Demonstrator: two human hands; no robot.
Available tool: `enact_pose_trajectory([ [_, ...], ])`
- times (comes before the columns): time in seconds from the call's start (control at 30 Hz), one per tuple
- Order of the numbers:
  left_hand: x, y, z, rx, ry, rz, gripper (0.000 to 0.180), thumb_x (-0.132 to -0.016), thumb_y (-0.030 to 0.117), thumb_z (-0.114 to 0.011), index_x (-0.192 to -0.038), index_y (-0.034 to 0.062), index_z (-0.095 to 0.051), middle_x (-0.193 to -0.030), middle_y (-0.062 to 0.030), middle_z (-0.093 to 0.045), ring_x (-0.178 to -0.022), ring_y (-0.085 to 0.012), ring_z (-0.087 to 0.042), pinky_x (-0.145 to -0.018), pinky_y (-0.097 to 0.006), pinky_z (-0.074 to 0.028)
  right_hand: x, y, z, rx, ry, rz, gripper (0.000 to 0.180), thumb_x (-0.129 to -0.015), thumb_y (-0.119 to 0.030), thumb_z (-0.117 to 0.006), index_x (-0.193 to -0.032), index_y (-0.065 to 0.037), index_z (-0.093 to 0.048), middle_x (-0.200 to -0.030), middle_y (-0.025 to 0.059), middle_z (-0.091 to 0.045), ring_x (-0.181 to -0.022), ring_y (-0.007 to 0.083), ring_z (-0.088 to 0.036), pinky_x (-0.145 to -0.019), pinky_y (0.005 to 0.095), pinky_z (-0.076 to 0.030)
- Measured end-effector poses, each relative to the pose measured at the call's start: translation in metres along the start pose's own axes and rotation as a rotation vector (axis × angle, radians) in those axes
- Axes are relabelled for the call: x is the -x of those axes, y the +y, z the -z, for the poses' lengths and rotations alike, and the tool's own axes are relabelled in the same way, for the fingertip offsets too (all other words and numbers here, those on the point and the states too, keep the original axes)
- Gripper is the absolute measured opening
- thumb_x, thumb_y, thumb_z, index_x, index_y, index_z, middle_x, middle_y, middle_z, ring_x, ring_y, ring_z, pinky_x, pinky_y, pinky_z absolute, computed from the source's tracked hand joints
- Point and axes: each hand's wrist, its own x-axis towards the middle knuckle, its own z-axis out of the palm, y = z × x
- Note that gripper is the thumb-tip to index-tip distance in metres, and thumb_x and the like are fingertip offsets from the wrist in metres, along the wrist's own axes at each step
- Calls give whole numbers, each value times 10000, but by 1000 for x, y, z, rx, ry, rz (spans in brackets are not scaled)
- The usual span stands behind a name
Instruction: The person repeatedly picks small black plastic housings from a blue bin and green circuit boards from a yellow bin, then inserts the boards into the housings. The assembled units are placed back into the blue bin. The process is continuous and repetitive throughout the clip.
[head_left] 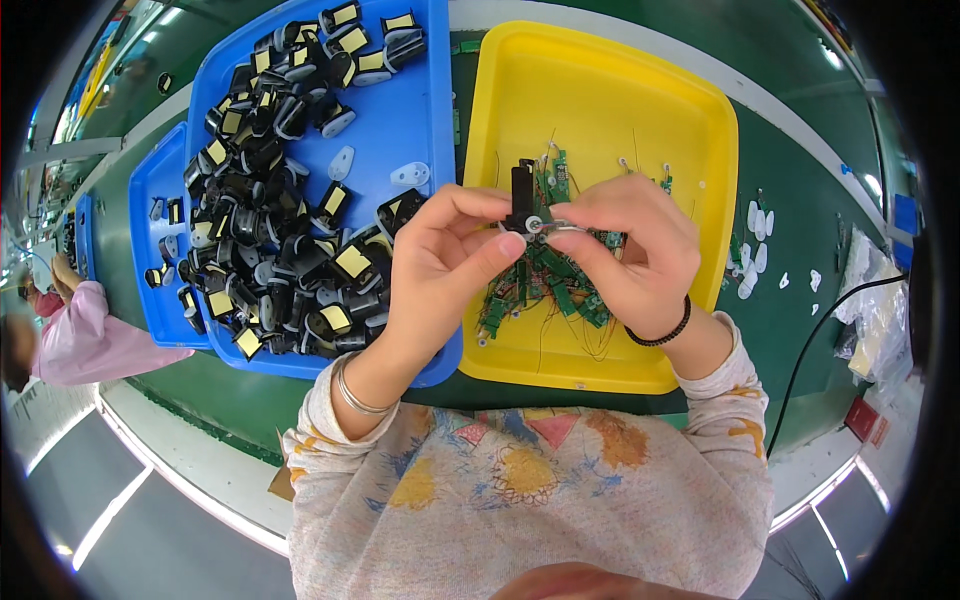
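Over the yellow tray [722,200], my two hands meet around a small black plastic part [522,188] with a white round piece [534,225] near its lower end. My left hand [432,262] pinches the black part between thumb and fingers. Thumb and forefinger of my right hand [645,245] are pressed together just beside the white piece, on a small greyish thing mostly hidden by the fingertips. Beneath the hands, green circuit boards [565,300] with thin wires lie in a loose heap in the tray.
To the left, a blue tray [385,130] holds many black housings [270,215] with pale yellow patches. A smaller blue tray [150,310] stands beyond it. White oval pieces [760,225] and a clear plastic bag [872,300] lie at right, near a black cable [800,360]. Another person [100,335] sits far left.
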Motion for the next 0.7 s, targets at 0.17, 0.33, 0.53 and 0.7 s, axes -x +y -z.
enact_pose_trajectory([
  [0.17,1,0,-3,-25,9,-5,179,-789,-14,-554,-952,1,-483,-983,-89,-548,-946,-163,-540,-878,-354,-452,-1,9,-3,218,40,256,211,-607,-2,-710,-807,-30,-649,-687,66,-571,-574,191,-559,-486,250,-440],
  [0.33,1,0,-1,-26,14,-59,209,-782,-69,-560,-971,-17,-488,-1005,-89,-524,-978,-140,-505,-838,-263,-445,0,4,-3,197,4,166,219,-598,0,-709,-804,-41,-651,-673,57,-565,-550,187,-553,-461,255,-430],
  [0.53,1,2,-2,-11,-4,-33,221,-790,-66,-550,-999,-33,-486,-1003,-87,-512,-979,-139,-494,-836,-259,-449,0,5,-6,214,6,209,223,-595,14,-703,-805,-37,-647,-664,56,-560,-539,184,-548,-448,257,-422],
  [0.7,1,3,-3,-16,-14,-28,211,-799,-55,-549,-1000,-41,-489,-1001,-85,-513,-976,-135,-492,-835,-258,-449,2,5,-7,247,6,262,226,-590,23,-704,-802,-27,-644,-659,59,-555,-525,184,-536,-437,253,-410],
])
